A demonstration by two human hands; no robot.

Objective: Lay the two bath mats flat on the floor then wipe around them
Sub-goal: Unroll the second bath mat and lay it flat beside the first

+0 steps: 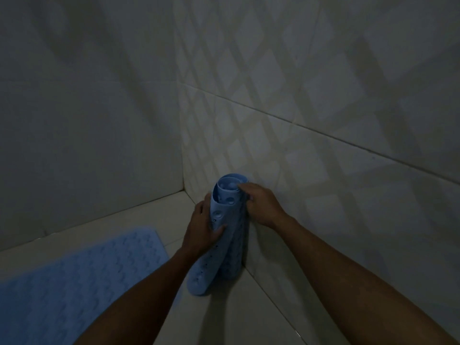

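Note:
A blue bath mat rolled into a tube (224, 245) stands upright in the corner, its foot on the floor and its side against the right-hand wall. Suction cups and small holes show on its surface. My left hand (202, 226) wraps around the roll's left side at mid-height. My right hand (261, 204) grips the roll's top edge from the right. A second blue bath mat (74, 282) lies flat on the floor at the lower left, its textured side up.
The room is dim. A plain tiled wall (87, 120) rises at the left and a diamond-patterned tiled wall (323, 108) at the right; they meet just behind the roll. Pale floor tiles (224, 319) run between the flat mat and the right wall.

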